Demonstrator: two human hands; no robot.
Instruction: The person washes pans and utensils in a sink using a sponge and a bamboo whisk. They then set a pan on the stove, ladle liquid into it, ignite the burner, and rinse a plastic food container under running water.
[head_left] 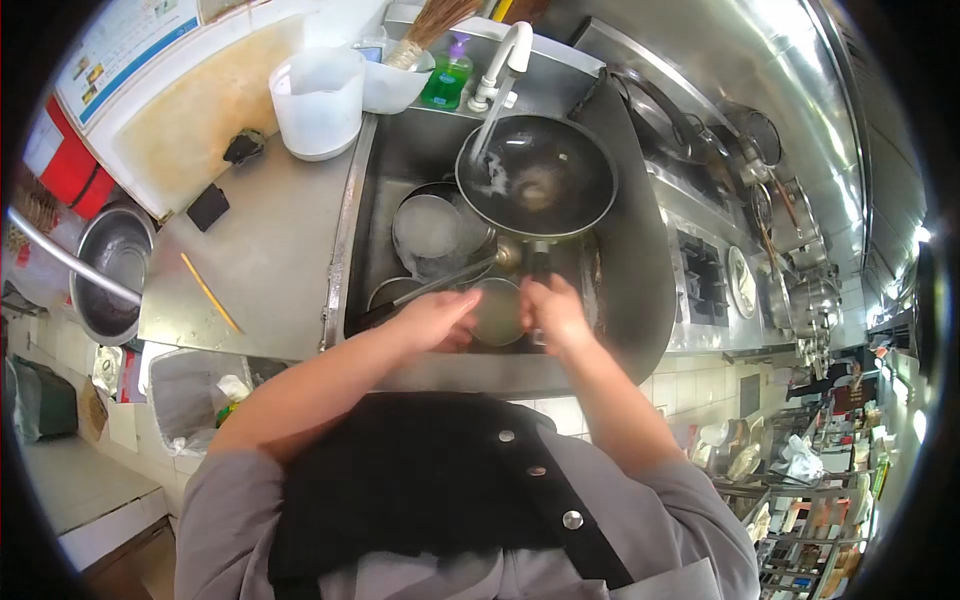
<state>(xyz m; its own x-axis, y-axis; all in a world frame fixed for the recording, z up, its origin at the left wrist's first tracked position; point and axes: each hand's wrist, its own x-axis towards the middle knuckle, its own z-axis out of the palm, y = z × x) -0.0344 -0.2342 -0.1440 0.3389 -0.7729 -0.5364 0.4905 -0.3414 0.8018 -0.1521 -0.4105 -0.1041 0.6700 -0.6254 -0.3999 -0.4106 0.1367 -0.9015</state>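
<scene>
My right hand [556, 312] is closed round the handle of a dark frying pan [585, 190], which is held over the sink under running water. Water from the white tap [512, 52] falls onto the left part of the pan's inside. My left hand [448, 318] is to the left of the handle, its fingers blurred, so whether it grips anything is unclear. Below the pan, in the sink [385, 150], lie a pot with cloudy water [428, 226] and a ladle [455, 275] whose handle runs behind my left hand. A round, greenish vessel [500, 312] shows between my hands.
Left of the sink, the steel counter [270, 255] bears a chopstick-like stick [210, 292] and a black sponge-like block [208, 208]. A white plastic tub [318, 105], green soap bottle [448, 80] and bristle brush [425, 30] stand behind. At right is a stove [700, 275].
</scene>
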